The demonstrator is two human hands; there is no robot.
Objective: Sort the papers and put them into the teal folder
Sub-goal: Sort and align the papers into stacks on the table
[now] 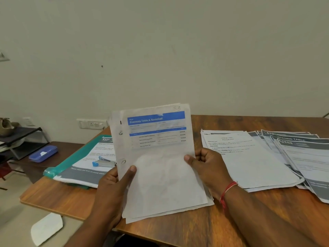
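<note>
left hand (114, 182) and right hand (208, 164) gripped paper sheaf (160, 175) headed "dressing table & bookshelf", marked "s3" | teal folder (72, 157) left of sheaf | loose papers (252, 161) right of sheaf

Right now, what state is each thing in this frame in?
held papers, tilted up, gripped on both sides
left hand, thumb and fingers pinch the held papers
right hand, curled round the held papers' right edge
teal folder, flat on the table, sheets lying on it
stapler, resting on those sheets
loose piles, flat, fanned out at right
blue case, shut
</note>
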